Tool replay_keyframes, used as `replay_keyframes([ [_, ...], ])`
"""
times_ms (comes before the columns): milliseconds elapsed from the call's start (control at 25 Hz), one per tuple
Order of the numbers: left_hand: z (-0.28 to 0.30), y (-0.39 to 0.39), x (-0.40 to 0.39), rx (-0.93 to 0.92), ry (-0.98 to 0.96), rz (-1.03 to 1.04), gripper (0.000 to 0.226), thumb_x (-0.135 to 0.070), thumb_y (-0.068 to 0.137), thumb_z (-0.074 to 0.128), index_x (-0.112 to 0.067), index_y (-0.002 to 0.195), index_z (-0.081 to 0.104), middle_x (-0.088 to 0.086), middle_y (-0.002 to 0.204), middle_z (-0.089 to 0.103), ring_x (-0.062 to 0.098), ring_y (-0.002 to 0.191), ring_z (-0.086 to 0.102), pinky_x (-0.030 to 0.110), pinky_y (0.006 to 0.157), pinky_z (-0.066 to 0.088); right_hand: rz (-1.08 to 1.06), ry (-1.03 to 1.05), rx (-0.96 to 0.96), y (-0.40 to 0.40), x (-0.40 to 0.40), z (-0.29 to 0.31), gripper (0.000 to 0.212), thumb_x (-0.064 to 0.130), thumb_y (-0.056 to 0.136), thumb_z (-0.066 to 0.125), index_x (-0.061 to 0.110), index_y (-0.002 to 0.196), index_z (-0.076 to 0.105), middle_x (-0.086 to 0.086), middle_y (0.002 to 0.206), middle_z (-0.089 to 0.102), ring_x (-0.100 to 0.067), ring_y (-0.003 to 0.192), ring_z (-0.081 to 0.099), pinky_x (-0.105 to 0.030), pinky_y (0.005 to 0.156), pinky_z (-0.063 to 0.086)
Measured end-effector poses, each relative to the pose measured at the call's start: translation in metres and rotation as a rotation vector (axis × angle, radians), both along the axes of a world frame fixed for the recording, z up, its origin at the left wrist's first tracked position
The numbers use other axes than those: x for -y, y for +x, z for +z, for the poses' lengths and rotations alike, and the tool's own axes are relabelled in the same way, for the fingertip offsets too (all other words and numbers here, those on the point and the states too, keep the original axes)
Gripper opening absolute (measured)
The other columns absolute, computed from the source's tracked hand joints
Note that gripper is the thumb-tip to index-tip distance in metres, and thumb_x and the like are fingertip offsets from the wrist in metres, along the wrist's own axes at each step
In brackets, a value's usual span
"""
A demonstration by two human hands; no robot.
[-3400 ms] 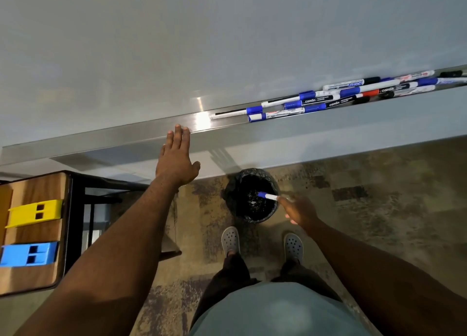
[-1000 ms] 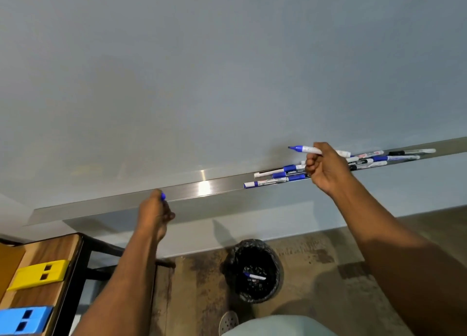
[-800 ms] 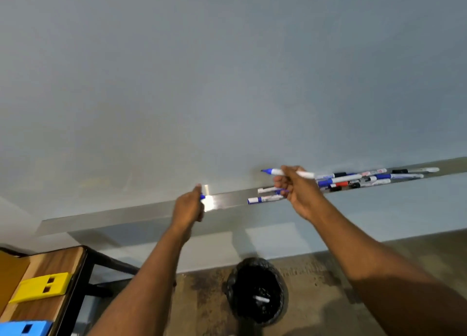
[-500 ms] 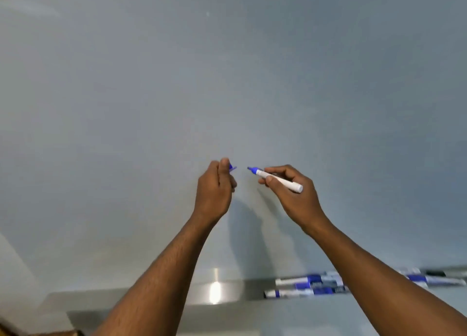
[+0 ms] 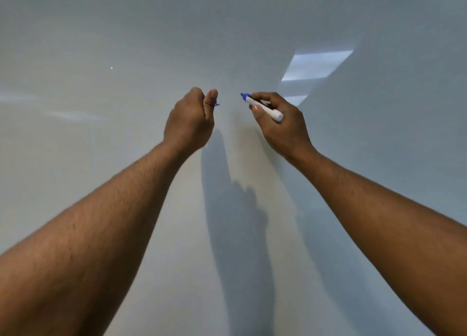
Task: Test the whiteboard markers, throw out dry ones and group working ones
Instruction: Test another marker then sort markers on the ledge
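- Whiteboard [image 5: 106, 174]: a pale grey-white surface is seen filling the whole view; no written marks can be made out on it.
- Reflection [image 5: 317, 65]: a bright slanted patch of light is shown on the board, up and to the right of the hands, with a smaller patch just below it.
- Speck [image 5: 111, 68]: one tiny bright dot is noted on the upper left part of the board.
- Right hand [image 5: 283, 123]: it is raised in front of the board and is closed around a marker in a writing grip, with thumb and forefinger pinched near the tip end.
- Marker [image 5: 265, 108]: a white barrel with a blue, uncapped tip is held in the right hand; it is tilted, the tip pointing up and to the left, the rear end resting over the knuckles. The tip is placed at or just off the board; contact cannot be told.
- Left hand [image 5: 192, 119]: it is raised beside the right, curled into a loose fist with the thumb pressed upward against the forefinger.
- Blue cap [image 5: 216, 104]: a small blue piece is gripped in the left hand, only its ends being visible beside the thumb; it is kept apart from the marker tip by a gap.
- Forearms: both are bare and are extended up from the lower corners of the view.
- Shadows [image 5: 235, 209]: dark shapes of the arms are cast on the board between and below the hands.
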State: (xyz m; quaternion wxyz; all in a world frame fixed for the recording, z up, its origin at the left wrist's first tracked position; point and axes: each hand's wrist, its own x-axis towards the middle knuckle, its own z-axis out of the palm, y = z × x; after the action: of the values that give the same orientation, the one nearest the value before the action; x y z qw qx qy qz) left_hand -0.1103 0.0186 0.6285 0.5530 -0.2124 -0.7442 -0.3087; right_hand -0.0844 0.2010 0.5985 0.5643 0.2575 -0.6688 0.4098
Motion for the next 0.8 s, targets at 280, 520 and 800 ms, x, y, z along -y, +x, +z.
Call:
replay_keyframes([
  [280,0.047,-0.006,0.009,0.13,-0.132,0.085,0.051,-0.05,0.101,0.028,-0.006,0.105,0.051,0.014,0.09,0.054,0.027,0.079,0.049,0.032,0.066,0.033,-0.151,0.068,0.049,-0.015,0.009,0.071,0.026,0.032,0.094,0.056,0.022,0.116,0.067,0.004,0.109,0.071,-0.012,0.095,0.064,-0.02,0.078,0.049],
  [520,0.041,-0.012,0.008,0.193,-0.146,0.082,0.047,-0.049,0.101,0.028,-0.007,0.103,0.049,0.008,0.082,0.052,0.017,0.068,0.045,0.031,0.058,0.033,-0.24,0.129,0.077,-0.016,0.011,0.082,0.029,0.037,0.095,0.055,0.022,0.118,0.066,0.002,0.112,0.07,-0.015,0.097,0.063,-0.034,0.089,0.054],
  [800,0.025,-0.023,0.01,0.186,-0.186,0.035,0.057,-0.05,0.101,0.027,-0.006,0.132,0.046,0.014,0.131,0.057,0.031,0.116,0.054,0.037,0.09,0.043,-0.326,0.178,0.137,-0.008,0.003,0.043,0.024,0.042,0.091,0.056,0.031,0.107,0.07,0.008,0.1,0.072,-0.015,0.09,0.065,-0.037,0.083,0.055],
])
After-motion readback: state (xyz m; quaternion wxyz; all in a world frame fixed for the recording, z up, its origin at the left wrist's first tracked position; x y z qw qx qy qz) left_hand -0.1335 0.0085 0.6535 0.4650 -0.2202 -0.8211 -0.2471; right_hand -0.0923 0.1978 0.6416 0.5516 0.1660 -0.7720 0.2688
